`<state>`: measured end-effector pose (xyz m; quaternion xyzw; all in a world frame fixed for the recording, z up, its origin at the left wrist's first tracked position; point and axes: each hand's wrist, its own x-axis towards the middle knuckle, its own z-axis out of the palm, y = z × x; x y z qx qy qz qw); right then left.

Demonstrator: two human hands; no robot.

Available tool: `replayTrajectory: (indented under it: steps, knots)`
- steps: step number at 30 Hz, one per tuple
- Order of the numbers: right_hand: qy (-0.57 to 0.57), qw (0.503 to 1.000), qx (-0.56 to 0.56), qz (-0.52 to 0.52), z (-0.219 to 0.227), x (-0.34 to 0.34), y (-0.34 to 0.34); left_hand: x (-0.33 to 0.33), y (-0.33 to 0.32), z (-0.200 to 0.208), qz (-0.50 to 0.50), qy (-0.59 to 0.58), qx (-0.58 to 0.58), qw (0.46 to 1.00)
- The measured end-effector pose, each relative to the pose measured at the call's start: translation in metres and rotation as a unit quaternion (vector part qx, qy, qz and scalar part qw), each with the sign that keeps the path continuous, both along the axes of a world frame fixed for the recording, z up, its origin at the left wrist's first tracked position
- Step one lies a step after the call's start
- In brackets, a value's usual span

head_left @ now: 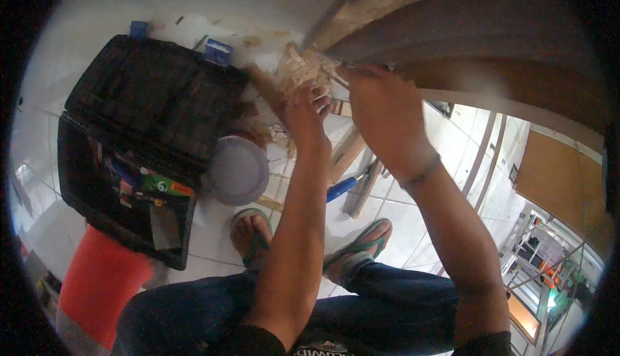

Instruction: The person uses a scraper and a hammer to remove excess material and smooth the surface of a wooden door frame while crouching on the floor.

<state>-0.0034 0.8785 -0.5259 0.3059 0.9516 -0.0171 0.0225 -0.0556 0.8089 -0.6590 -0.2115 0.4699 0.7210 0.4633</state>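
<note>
My left hand [307,114] reaches up to a pile of pale wood shavings [300,72], its fingers loosely bent and apart, with nothing visible in them. My right hand [386,101] is closed beside the lower edge of a large dark brown wooden panel [452,39]. A thin, dark, blurred piece pokes out by its fingers, too unclear to name. Under the hands, wood offcuts [349,156] lie on the white tiles. A blue-handled tool [342,190] lies on the floor between my forearms.
To the left, a black toolbox [148,97] stands open with several tools inside. Next to it is a round grey-white lid or tub [237,170]. A red object [106,278] stands at the lower left. My sandalled feet [358,243] are below; a brown board [562,181] is at right.
</note>
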Motion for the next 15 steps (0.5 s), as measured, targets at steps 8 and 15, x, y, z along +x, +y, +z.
replayTrajectory:
  steps: [8, 15]
  knots:
    - [-0.057, 0.998, 0.023, -0.014, -0.008, -0.001, -0.004, -0.002, -0.005, -0.001, 0.021, 0.027, 0.003, 0.999]
    - [0.003, 1.000, 0.017, -0.007, -0.024, -0.004, -0.002, 0.000, -0.002, -0.001, 0.024, 0.015, -0.009, 1.000]
